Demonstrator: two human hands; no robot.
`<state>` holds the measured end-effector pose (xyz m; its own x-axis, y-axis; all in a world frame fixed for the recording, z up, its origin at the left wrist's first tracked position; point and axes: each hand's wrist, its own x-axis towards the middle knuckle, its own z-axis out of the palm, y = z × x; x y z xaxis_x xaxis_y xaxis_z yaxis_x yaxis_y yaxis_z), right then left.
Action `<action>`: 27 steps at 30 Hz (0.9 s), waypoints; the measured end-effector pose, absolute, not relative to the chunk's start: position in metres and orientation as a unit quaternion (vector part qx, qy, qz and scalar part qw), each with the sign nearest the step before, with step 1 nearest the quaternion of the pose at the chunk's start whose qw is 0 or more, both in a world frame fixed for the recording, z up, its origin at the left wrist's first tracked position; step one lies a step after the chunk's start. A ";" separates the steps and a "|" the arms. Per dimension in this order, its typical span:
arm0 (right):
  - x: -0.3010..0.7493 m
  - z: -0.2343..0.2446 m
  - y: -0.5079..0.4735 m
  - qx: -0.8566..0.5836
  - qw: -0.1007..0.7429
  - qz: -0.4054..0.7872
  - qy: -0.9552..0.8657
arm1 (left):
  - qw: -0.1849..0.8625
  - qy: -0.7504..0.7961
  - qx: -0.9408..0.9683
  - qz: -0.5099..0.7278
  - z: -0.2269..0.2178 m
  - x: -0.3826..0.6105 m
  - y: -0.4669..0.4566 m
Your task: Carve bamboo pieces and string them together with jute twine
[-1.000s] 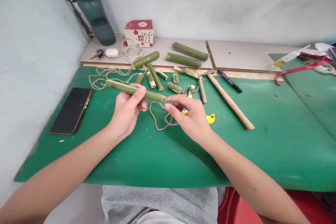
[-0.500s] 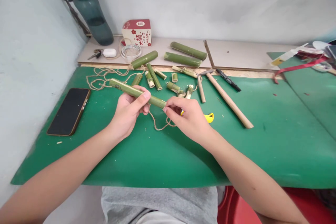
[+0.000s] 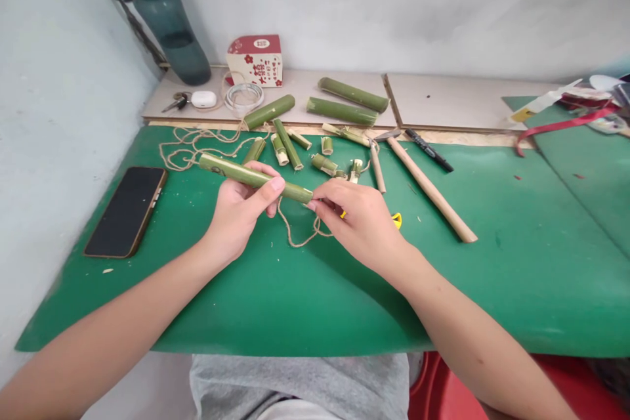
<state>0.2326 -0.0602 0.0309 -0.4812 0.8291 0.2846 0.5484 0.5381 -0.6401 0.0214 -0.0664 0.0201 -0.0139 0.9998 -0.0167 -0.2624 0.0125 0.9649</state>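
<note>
My left hand (image 3: 249, 205) is wrapped round a green bamboo tube (image 3: 241, 174), thumb on top. The tube is held tilted above the table, its left end higher and its right end pointing at my other hand. At that right end my right hand (image 3: 357, 213) is closed in a pinch, fingertips touching the tube's rim; whatever lies between them is hidden. A loop of thin twine (image 3: 290, 239) hangs below the tube and runs toward my right hand. Something yellow (image 3: 396, 220) shows partly from behind that hand.
Several cut bamboo pieces (image 3: 288, 144) lie behind my hands, with a small hammer (image 3: 433, 190) and a black marker (image 3: 429, 150) to their right. At left are a phone (image 3: 125, 212) and loose twine (image 3: 184, 144). A water bottle (image 3: 172, 33) and box (image 3: 256, 62) stand at the back.
The bamboo tube's left end has dipped slightly, making it a little flatter. Both hands keep their hold, and the whole view has shifted slightly.
</note>
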 end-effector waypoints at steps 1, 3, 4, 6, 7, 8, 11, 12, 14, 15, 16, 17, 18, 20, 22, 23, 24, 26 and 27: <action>0.233 0.031 -0.060 -0.418 0.307 0.239 -0.821 | 0.562 0.437 0.421 0.563 0.020 0.021 -0.067; 0.233 0.031 -0.059 -0.412 0.334 0.242 -0.812 | 0.563 0.437 0.418 0.564 0.021 0.021 -0.067; 0.233 0.031 -0.059 -0.409 0.345 0.248 -0.808 | 0.563 0.437 0.416 0.565 0.021 0.021 -0.067; 0.232 0.031 -0.059 -0.413 0.357 0.270 -0.793 | 0.566 0.439 0.409 0.565 0.022 0.022 -0.067; 0.232 0.031 -0.060 -0.422 0.359 0.288 -0.781 | 0.569 0.440 0.404 0.565 0.022 0.022 -0.067; 0.231 0.030 -0.060 -0.432 0.356 0.311 -0.768 | 0.573 0.440 0.396 0.566 0.023 0.022 -0.067; 0.227 0.029 -0.063 -0.447 0.344 0.395 -0.725 | 0.593 0.441 0.365 0.566 0.023 0.024 -0.068; 0.226 0.029 -0.064 -0.447 0.343 0.419 -0.712 | 0.599 0.442 0.357 0.565 0.023 0.024 -0.068; 0.223 0.029 -0.066 -0.448 0.346 0.456 -0.687 | 0.606 0.444 0.348 0.561 0.022 0.024 -0.068; 0.221 0.029 -0.066 -0.450 0.351 0.471 -0.673 | 0.606 0.445 0.348 0.560 0.022 0.024 -0.068; 0.220 0.029 -0.067 -0.451 0.358 0.486 -0.657 | 0.605 0.444 0.349 0.561 0.022 0.024 -0.068; 0.219 0.029 -0.067 -0.452 0.367 0.501 -0.640 | 0.604 0.443 0.351 0.562 0.022 0.024 -0.068; 0.218 0.029 -0.066 -0.452 0.378 0.515 -0.622 | 0.603 0.440 0.353 0.563 0.022 0.024 -0.068; 0.216 0.028 -0.065 -0.454 0.396 0.535 -0.592 | 0.601 0.435 0.359 0.566 0.022 0.024 -0.067; 0.216 0.027 -0.064 -0.456 0.408 0.542 -0.576 | 0.597 0.432 0.368 0.568 0.022 0.024 -0.067; 0.216 0.026 -0.064 -0.458 0.413 0.543 -0.570 | 0.595 0.431 0.372 0.568 0.022 0.025 -0.067; 0.216 0.026 -0.063 -0.459 0.419 0.543 -0.565 | 0.594 0.430 0.374 0.567 0.021 0.025 -0.067; 0.216 0.026 -0.062 -0.459 0.427 0.542 -0.560 | 0.596 0.430 0.375 0.565 0.020 0.025 -0.067; 0.216 0.025 -0.062 -0.459 0.429 0.541 -0.559 | 0.597 0.430 0.375 0.564 0.020 0.026 -0.068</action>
